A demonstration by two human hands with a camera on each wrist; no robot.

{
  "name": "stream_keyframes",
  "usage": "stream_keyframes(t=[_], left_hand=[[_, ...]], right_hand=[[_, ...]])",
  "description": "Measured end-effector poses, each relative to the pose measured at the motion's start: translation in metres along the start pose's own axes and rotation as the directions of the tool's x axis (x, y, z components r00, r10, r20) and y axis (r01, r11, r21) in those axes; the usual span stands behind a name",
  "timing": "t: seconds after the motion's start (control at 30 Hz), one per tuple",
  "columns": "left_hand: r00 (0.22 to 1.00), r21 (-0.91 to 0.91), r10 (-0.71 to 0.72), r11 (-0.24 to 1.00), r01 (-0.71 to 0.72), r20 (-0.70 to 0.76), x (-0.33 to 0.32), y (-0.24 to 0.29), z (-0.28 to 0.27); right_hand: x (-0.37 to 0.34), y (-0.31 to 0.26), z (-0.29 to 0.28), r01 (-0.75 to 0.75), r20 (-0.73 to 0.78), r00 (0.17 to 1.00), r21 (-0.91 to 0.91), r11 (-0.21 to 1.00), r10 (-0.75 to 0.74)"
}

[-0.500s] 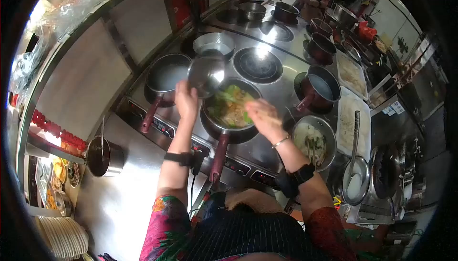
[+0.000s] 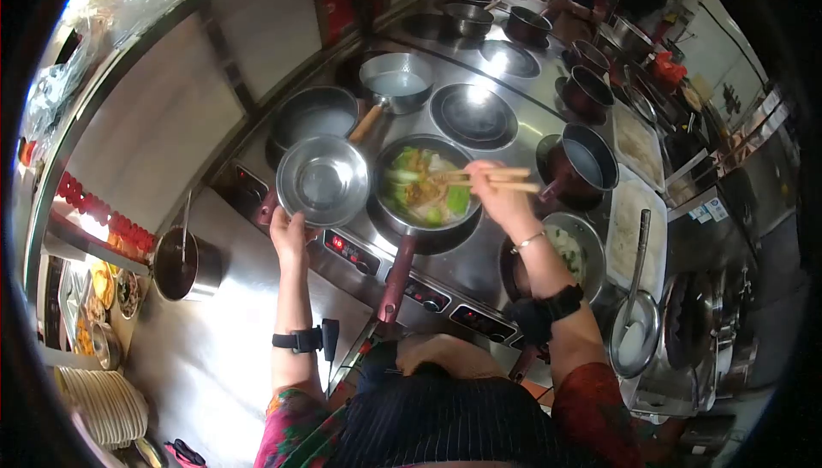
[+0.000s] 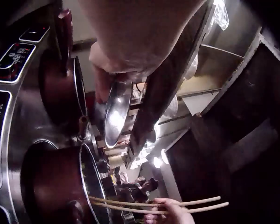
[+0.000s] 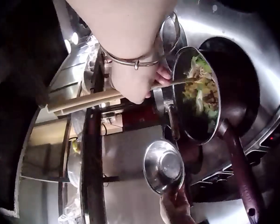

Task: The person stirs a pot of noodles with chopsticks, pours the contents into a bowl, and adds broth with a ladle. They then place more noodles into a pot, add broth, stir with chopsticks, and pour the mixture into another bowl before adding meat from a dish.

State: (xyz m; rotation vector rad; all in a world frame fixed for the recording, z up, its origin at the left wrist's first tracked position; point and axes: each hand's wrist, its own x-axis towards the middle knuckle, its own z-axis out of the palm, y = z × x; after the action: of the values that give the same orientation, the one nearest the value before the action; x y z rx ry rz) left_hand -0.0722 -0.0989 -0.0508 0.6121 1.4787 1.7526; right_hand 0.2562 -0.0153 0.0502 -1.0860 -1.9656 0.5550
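My left hand (image 2: 289, 235) grips the near rim of a shiny metal bowl (image 2: 324, 181), thumb on the edge. The bowl's inside looks bare, and it overlaps the pot to the left. With my right hand (image 2: 501, 198) I hold a pair of long wooden chopsticks (image 2: 512, 180). Their tips reach into a dark saucepan (image 2: 402, 226) with a red-brown handle. Inside lie green leaves, pale strands and an orange-brown topping (image 4: 201, 91). In the left wrist view the chopsticks (image 3: 210, 203) cross the pan's rim, and the bowl (image 3: 117, 116) hangs under the hand.
Behind stands a wooden-handled metal pan (image 2: 396, 83) of liquid, beside a bare burner (image 2: 473, 117). A dark pot (image 2: 586, 155) and a pan of pale food (image 2: 569, 245) are to the right. A ladle (image 2: 638, 271) rests in a bowl; stacked plates (image 2: 103, 408) stand lower left.
The bowl has moved from tilted at the pan's far left edge, down and left, and now faces upward. My right hand has shifted right and slightly up, with the chopsticks swung more level.
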Motion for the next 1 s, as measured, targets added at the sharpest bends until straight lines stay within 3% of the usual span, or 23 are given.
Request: stream_keyframes(t=[0.03, 0.13, 0.17, 0.2, 0.27, 0.33, 0.37, 0.4, 0.43, 0.47, 0.53, 0.57, 0.67, 0.73, 0.8, 1.0], left_hand=[[1.0, 0.029, -0.015, 0.999, 0.016, -0.013, -0.002, -0.002, -0.005], [0.998, 0.092, -0.064, 0.994, 0.065, -0.008, 0.003, -0.022, -0.013], [0.997, 0.033, -0.071, 0.997, 0.071, -0.023, 0.005, -0.033, -0.01], [0.997, 0.024, -0.071, 0.997, 0.071, -0.004, 0.002, -0.033, -0.006], [0.993, 0.039, -0.12, 0.992, 0.12, 0.01, 0.004, -0.037, -0.002], [0.989, 0.031, -0.15, 0.988, 0.15, 0.002, 0.008, -0.045, -0.003], [0.984, 0.031, -0.178, 0.984, 0.178, -0.004, 0.01, -0.05, -0.004], [0.983, 0.03, -0.184, 0.983, 0.184, -0.003, 0.012, -0.058, -0.006], [0.979, 0.045, -0.202, 0.978, 0.203, -0.008, 0.017, -0.066, -0.006], [0.976, 0.058, -0.219, 0.974, 0.219, -0.014, 0.02, -0.07, -0.006], [0.977, 0.025, -0.212, 0.977, 0.212, -0.007, 0.019, -0.07, -0.001], [0.979, -0.001, -0.205, 0.979, 0.205, -0.003, 0.018, -0.068, -0.001], [0.975, -0.018, -0.222, 0.975, 0.221, -0.028, 0.017, -0.059, -0.009], [0.972, -0.037, -0.231, 0.973, 0.229, -0.045, 0.019, -0.063, -0.015], [0.966, -0.057, -0.244, 0.969, 0.24, -0.087, 0.016, -0.061, -0.018], [0.96, -0.054, -0.278, 0.96, 0.276, -0.028, -0.013, -0.048, -0.039]], right_hand=[[0.002, -0.007, -0.005, -0.103, -0.008, 0.995, 0.01, 0.995, 0.103], [0.003, -0.028, 0.004, -0.024, -0.002, 1.0, 0.099, 0.995, 0.025], [0.0, -0.026, 0.014, -0.033, 0.121, 0.992, -0.013, 0.999, 0.034], [-0.003, -0.026, 0.023, 0.273, 0.069, 0.962, -0.15, 0.95, -0.265], [-0.012, -0.024, 0.025, 0.276, 0.078, 0.959, -0.027, 0.961, -0.273], [-0.01, -0.037, -0.002, -0.124, 0.247, 0.962, 0.004, 0.992, 0.119], [-0.009, -0.031, -0.009, -0.149, 0.225, 0.959, -0.119, 0.982, 0.173], [-0.008, -0.013, -0.008, -0.056, 0.191, 0.976, -0.257, 0.965, 0.108], [-0.008, 0.008, -0.002, 0.221, 0.201, 0.967, -0.355, 0.908, -0.157], [-0.008, 0.022, 0.002, 0.473, 0.239, 0.881, -0.441, 0.763, -0.408], [-0.017, 0.017, 0.018, 0.306, 0.118, 0.949, -0.128, 0.943, -0.292], [-0.022, 0.013, 0.02, 0.215, 0.178, 0.965, -0.115, 0.97, -0.193], [-0.026, -0.018, -0.003, 0.179, 0.303, 0.937, 0.008, 0.984, -0.173], [-0.023, -0.018, -0.019, 0.073, 0.339, 0.939, -0.036, 0.997, -0.057], [-0.017, -0.002, -0.016, 0.186, 0.2, 0.968, -0.166, 0.968, -0.152], [-0.015, -0.027, -0.008, 0.222, 0.264, 0.95, -0.206, 0.953, -0.164]])
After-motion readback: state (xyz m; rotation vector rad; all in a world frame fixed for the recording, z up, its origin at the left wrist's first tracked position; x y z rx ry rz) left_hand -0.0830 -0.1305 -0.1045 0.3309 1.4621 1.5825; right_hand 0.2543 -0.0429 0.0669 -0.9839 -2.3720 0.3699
